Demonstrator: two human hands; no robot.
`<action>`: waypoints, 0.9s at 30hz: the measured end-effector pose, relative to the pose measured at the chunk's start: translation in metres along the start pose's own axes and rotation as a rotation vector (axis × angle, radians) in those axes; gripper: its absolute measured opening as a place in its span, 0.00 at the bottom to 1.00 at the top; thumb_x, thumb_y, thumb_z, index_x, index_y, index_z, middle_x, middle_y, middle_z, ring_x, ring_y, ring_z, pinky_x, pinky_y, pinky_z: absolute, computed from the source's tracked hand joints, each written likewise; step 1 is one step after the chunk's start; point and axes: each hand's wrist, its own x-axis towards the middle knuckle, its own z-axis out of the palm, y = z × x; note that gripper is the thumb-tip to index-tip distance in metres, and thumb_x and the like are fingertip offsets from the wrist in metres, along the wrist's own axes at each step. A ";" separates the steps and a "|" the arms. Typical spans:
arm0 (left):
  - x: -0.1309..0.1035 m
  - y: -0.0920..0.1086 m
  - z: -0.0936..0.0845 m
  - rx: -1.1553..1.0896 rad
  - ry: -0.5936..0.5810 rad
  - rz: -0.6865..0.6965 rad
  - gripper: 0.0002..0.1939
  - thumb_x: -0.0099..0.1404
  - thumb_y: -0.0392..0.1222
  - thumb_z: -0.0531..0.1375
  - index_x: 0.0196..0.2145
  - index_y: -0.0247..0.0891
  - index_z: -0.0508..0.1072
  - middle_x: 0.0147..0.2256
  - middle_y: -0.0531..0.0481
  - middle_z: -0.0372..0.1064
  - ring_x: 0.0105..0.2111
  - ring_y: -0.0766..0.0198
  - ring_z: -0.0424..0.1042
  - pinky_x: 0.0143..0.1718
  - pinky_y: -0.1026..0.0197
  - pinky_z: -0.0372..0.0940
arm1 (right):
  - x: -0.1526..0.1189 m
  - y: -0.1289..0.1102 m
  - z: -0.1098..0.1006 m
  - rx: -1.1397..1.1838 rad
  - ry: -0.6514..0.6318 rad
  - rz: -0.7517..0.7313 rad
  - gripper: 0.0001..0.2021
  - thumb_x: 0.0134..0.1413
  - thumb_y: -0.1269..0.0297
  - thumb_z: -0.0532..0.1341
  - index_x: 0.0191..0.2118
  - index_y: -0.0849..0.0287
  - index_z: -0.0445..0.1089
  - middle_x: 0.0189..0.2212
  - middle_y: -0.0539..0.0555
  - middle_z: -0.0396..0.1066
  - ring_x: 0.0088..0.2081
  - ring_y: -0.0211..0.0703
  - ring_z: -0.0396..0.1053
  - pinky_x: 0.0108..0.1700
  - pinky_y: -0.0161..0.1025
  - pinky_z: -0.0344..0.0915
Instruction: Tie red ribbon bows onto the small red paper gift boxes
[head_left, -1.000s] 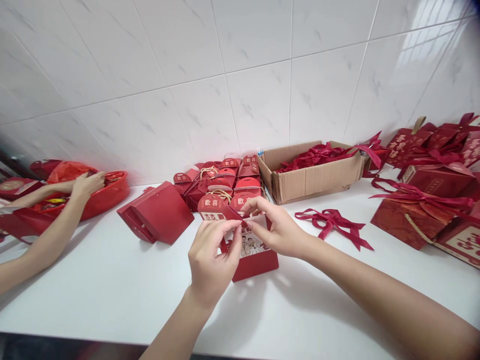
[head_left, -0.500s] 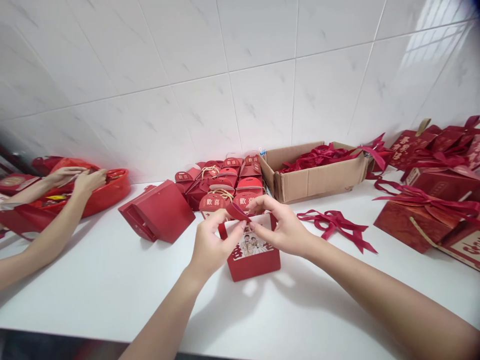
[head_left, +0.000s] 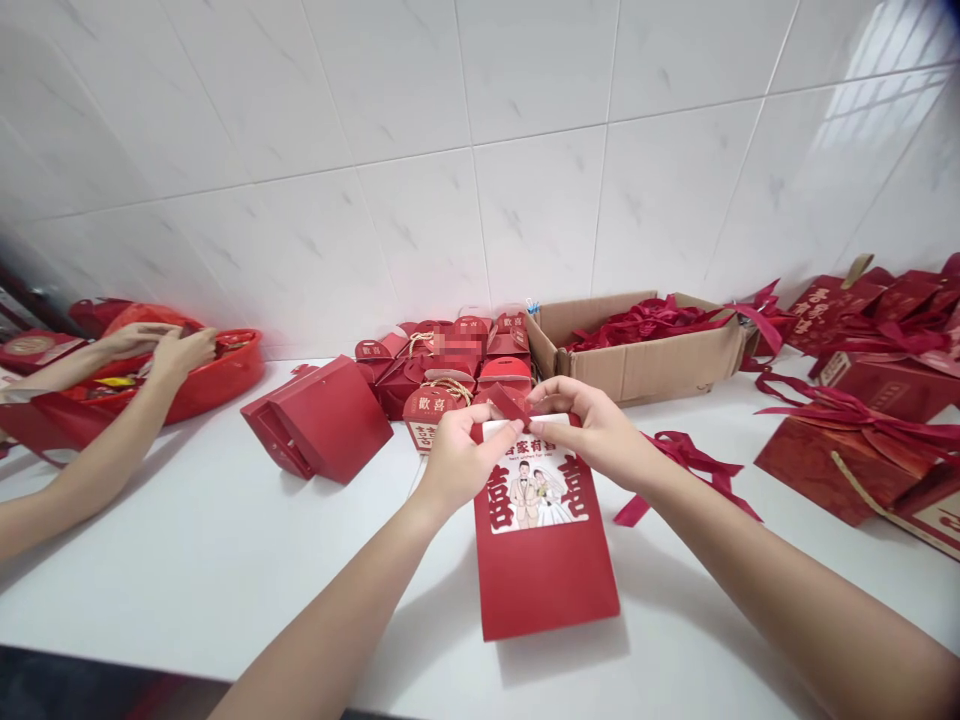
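Pinching a red strip point(head_left: 511, 403) tight in left hand point(head_left: 459, 455) and right hand point(head_left: 589, 428), above a red box point(head_left: 550, 585).

Front box point(head_left: 547, 585) reads "喜" and "best wishes for you", small boxes point(head_left: 431, 406) "歡喜"

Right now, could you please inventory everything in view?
Front box: one, mostly red, centre
Top ribbon: one, crimson, between hands
Plain box: one, red, centre left
Small boxes: several, red, centre back
Carton: one, brown, by wall
Ribbon heap: one, crimson, inside carton
Loose ribbon: some, crimson, right of centre
Ribboned boxes: several, red, far right
Basin: one, red, far left
Other boxes: several, red, beside basin
Table: one, white, underneath
Wall: one, white, behind
Co-worker's hands: two, bare, at basin
Left hand: one, bare, on front box
Right hand: one, bare, on front box
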 end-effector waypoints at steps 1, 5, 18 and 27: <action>0.001 -0.001 0.001 -0.017 -0.003 -0.021 0.08 0.56 0.44 0.64 0.29 0.35 0.76 0.26 0.48 0.74 0.27 0.59 0.73 0.27 0.61 0.67 | 0.000 -0.001 -0.001 0.003 -0.007 0.039 0.11 0.51 0.64 0.62 0.40 0.59 0.65 0.40 0.55 0.69 0.37 0.40 0.70 0.33 0.38 0.68; 0.001 -0.005 0.002 -0.040 0.010 -0.042 0.09 0.56 0.45 0.63 0.26 0.35 0.74 0.24 0.48 0.72 0.25 0.60 0.72 0.25 0.61 0.67 | 0.000 0.000 -0.001 -0.070 -0.013 0.004 0.09 0.51 0.65 0.61 0.40 0.58 0.66 0.42 0.55 0.70 0.42 0.41 0.69 0.38 0.39 0.68; -0.009 -0.014 0.002 0.091 0.114 0.193 0.07 0.57 0.40 0.63 0.23 0.36 0.73 0.23 0.51 0.72 0.24 0.63 0.70 0.26 0.64 0.65 | -0.001 0.003 0.005 0.094 0.013 0.049 0.10 0.52 0.62 0.63 0.38 0.58 0.65 0.33 0.51 0.69 0.33 0.37 0.69 0.32 0.34 0.65; -0.014 -0.008 0.001 0.133 0.156 0.379 0.07 0.60 0.42 0.61 0.31 0.35 0.76 0.28 0.49 0.74 0.29 0.61 0.72 0.32 0.62 0.67 | -0.014 -0.007 0.018 0.030 0.113 -0.053 0.12 0.52 0.63 0.62 0.40 0.56 0.59 0.32 0.50 0.71 0.32 0.37 0.68 0.31 0.35 0.64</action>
